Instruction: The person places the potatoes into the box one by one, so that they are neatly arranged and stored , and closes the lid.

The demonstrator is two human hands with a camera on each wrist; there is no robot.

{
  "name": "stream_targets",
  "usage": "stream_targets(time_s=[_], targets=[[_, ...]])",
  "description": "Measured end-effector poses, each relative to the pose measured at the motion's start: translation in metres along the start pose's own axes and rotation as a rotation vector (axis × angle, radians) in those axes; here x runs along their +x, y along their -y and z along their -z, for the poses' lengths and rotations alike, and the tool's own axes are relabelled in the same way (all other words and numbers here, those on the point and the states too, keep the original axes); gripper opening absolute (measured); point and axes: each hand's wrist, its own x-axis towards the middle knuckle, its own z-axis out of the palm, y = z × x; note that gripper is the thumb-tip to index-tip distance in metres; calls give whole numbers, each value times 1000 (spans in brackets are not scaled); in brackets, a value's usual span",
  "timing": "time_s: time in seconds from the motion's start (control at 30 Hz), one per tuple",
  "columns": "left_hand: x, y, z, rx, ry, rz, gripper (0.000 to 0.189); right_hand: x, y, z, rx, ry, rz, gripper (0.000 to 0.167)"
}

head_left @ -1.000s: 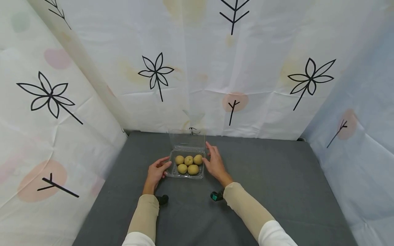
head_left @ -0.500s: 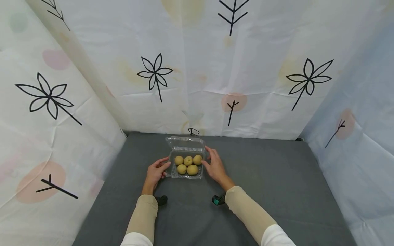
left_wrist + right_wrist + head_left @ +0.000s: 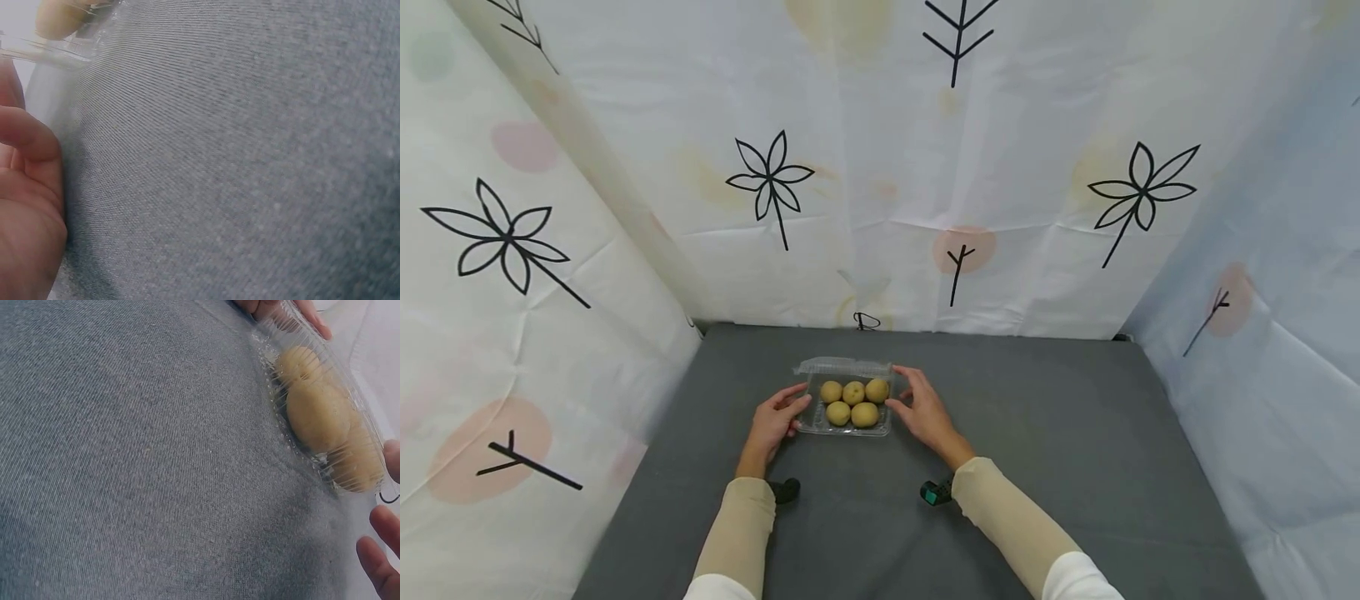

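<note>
A clear plastic clamshell container (image 3: pixel 844 432) stands on the grey table with several small potatoes (image 3: pixel 853 392) inside. Its hinged lid (image 3: pixel 842 364) is raised at the back and looks thin, nearly edge-on, in the head view. My left hand (image 3: pixel 772 419) holds the left side, thumb over the rim. On the other side, my right hand (image 3: pixel 927 414) has its thumb at the right rim and a fingertip by the lid's right corner. Through the ribbed wall the right wrist view shows potatoes (image 3: pixel 317 419) close up; two fingers (image 3: pixel 374 561) there stand apart from the container.
The grey cloth-covered table (image 3: pixel 1037 417) runs back to a white curtain (image 3: pixel 865 208) with drawn plants. More curtain hangs at both sides. A wrist strap with a black device (image 3: pixel 785 490) sits on each arm.
The lid has swung down from near upright, its top edge dropping toward the container. My right fingertips have come down with it. The left hand keeps its hold on the left side.
</note>
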Motion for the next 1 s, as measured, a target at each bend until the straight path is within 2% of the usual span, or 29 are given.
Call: stream_targets(time_s=[0.17, 0.4, 0.7, 0.8, 1.0], targets=[[1, -2, 3, 4, 9, 34, 50, -2, -1, 1, 31, 25, -11, 62], [1, -8, 6, 43, 14, 73, 60, -3, -7, 3, 55, 65, 9, 60], [1, -10, 13, 37, 26, 95, 49, -3, -8, 10, 146, 102, -20, 45], [1, -11, 14, 31, 31, 112, 51, -3, -7, 10, 164, 104, -41, 47], [-1, -14, 16, 51, 68, 112, 68, -6, -6, 11, 180, 156, -80, 58]])
